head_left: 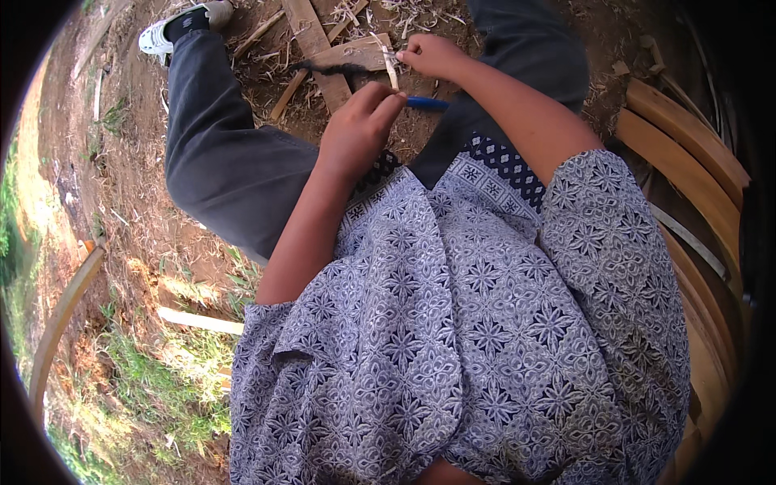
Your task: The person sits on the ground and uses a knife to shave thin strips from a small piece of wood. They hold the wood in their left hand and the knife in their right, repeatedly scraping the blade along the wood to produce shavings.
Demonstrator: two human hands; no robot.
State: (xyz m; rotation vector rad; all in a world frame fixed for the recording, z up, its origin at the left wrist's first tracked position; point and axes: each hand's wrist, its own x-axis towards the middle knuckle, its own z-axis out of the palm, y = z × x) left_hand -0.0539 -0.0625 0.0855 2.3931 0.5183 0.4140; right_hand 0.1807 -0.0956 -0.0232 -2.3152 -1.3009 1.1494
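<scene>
A short pale wooden stick (390, 68) stands between my two hands, over the ground between my legs. My left hand (360, 129) is closed at the stick's near end, its thumb and fingers pinched together. Farther up, my right hand (432, 56) has its fingers pinched at the stick's side. A blue handle (427, 103) shows just right of my left fingers; its other end is hidden, and I cannot tell whether the hand touches it. Beyond my left hand, a tuft of black fibres (339, 69) lies across a flat wooden board (356, 55).
A longer plank (311, 36) runs away from me under the board. Wood shavings (420, 14) litter the brown soil. Curved wooden pieces (687, 133) are stacked at my right. On the left lie a pale wood strip (200, 321) and grass (162, 388); a bent-looking pole (61, 323) stands farther out.
</scene>
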